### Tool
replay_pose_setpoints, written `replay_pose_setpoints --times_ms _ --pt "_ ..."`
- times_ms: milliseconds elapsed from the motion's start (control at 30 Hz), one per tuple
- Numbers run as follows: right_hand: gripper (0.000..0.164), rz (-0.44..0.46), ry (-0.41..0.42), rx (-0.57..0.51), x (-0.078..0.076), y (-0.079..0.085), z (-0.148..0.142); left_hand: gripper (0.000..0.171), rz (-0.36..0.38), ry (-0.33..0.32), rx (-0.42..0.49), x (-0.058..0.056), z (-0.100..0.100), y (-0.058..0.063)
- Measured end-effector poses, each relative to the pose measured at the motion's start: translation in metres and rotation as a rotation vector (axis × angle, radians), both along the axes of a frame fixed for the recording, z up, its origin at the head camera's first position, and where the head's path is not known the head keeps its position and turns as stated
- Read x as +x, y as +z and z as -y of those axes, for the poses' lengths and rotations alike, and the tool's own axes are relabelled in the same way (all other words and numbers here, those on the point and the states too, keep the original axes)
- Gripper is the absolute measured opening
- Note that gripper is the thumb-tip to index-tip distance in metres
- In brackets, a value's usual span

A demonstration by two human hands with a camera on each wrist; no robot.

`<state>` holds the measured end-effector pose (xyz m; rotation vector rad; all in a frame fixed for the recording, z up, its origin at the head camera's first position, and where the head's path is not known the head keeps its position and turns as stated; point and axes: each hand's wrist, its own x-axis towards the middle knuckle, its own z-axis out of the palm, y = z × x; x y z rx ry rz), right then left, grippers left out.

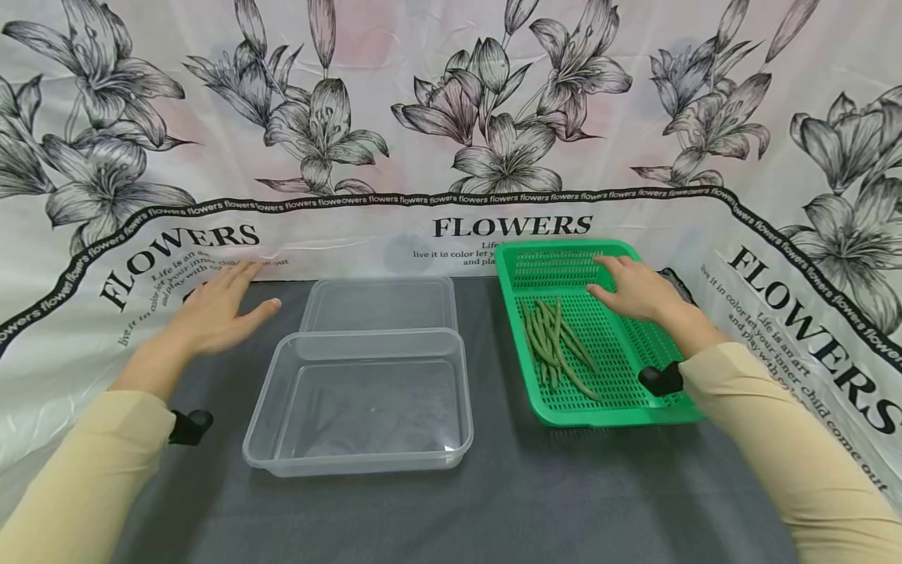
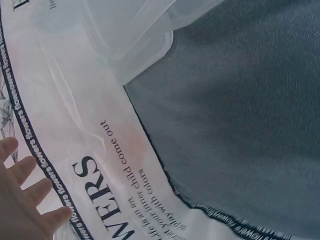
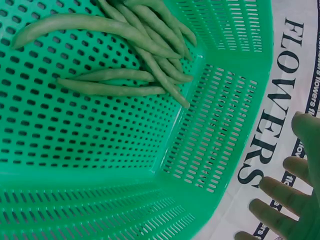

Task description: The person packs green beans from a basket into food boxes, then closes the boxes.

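Green beans (image 1: 555, 342), one loose bunch, laid on the left part of the floor of a green basket (image 1: 599, 417). Head view: the basket is placed at the right of a grey table (image 1: 423, 521); a clear box (image 1: 359, 467), no contents seen, is set to its left, with a clear lid (image 1: 380, 301) behind. The right hand (image 1: 637, 290) is held above the basket's far right corner, thumb and fingers wide apart, nothing gripped; the left hand (image 1: 217, 312) is held left of the box, thumb spread, likewise unladen. Left wrist view: extended fingers are shown before the printed cloth (image 2: 65, 100). Right wrist view: beans are seen crossed over one another, well apart from the spread fingers. Step in hand, as judged: a reach, no grip yet made. Next move, as judged: the right fingers to be lowered and narrowed around beans.
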<state>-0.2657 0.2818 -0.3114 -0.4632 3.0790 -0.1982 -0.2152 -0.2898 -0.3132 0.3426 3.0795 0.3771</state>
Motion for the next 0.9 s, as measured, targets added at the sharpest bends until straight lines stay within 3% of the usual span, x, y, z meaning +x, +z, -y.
replay_pose_setpoints --times_ms 333,467,667,900 --pt "0.057 0.042 -0.005 -0.126 -0.003 -0.01 -0.003 0.076 0.048 0.07 0.246 0.007 0.014 -0.013" --pt "0.054 0.051 -0.031 -0.163 -0.006 -0.015 -0.006 0.075 0.057 0.095 0.273 0.011 0.018 -0.018" --pt "0.051 0.079 -0.065 -0.199 -0.009 -0.026 -0.01 0.075 0.127 0.121 0.323 0.02 0.021 -0.029" --pt "0.049 0.121 -0.105 -0.244 -0.013 -0.031 -0.009 0.067 0.122 0.112 0.436 0.027 0.024 -0.042"
